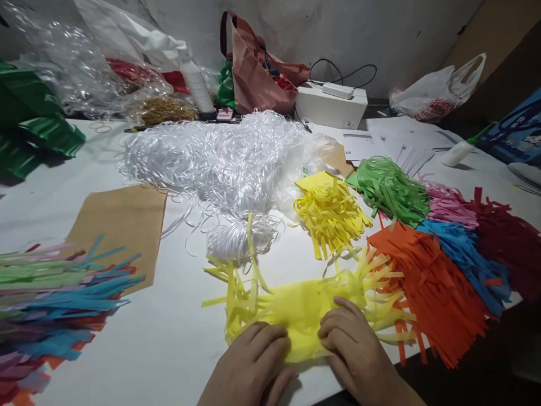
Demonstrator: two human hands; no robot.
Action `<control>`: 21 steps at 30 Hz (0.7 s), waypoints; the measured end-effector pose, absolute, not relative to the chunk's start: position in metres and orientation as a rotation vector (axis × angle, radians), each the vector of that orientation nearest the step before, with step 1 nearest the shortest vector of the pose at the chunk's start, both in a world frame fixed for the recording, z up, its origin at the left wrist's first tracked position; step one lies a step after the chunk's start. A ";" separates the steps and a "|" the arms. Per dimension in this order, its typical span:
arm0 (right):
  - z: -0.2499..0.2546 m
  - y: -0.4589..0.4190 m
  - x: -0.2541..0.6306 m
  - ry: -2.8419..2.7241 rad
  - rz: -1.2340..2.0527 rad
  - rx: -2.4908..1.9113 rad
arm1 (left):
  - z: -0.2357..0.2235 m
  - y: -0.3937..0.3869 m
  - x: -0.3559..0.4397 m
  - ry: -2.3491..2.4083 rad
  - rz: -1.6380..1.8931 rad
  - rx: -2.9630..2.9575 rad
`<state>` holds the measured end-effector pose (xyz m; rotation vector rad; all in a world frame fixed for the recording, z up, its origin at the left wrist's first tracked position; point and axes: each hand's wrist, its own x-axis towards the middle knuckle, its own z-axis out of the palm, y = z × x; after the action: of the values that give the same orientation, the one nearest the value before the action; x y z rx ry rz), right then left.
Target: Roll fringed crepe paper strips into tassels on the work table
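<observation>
A sheet of yellow tissue paper (302, 310) with fringed strips at its left and right ends lies spread on the white table in front of me. My left hand (253, 361) has its fingers curled over the sheet's near edge, left of the middle, with the thumb low and partly under it. My right hand (353, 344) holds the same edge farther right, fingers bent on the paper. The thumb's grip there is partly hidden. Just beyond the sheet sit a bundle of white string (240, 237) and a folded yellow fringed tissue stack (332, 211).
Orange (426, 282), blue (462, 259), green (391, 189) and dark red fringed tissue (507, 237) lie to the right. Mixed-colour tassels (63, 310) and brown paper (122, 231) lie left. A large heap of white string (211, 160) spreads behind, before a pink bag (253, 67).
</observation>
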<state>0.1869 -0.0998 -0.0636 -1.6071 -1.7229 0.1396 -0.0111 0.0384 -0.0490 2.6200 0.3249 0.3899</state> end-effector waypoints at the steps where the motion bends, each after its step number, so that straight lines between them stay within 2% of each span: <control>1: -0.062 -0.100 0.188 -1.726 0.162 -1.612 | -0.049 0.039 -0.010 0.325 0.385 2.620; 10: -0.037 -0.099 0.202 -1.890 0.449 -1.689 | -0.044 0.037 -0.010 0.346 0.391 2.607; 21: -0.042 -0.096 0.194 -1.889 0.218 -1.727 | -0.045 0.038 -0.006 0.352 0.420 2.572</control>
<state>0.1942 -0.0960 -0.0418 -1.7273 -1.8886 0.2180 -0.0059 0.0381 -0.0446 2.5717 0.3520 0.4202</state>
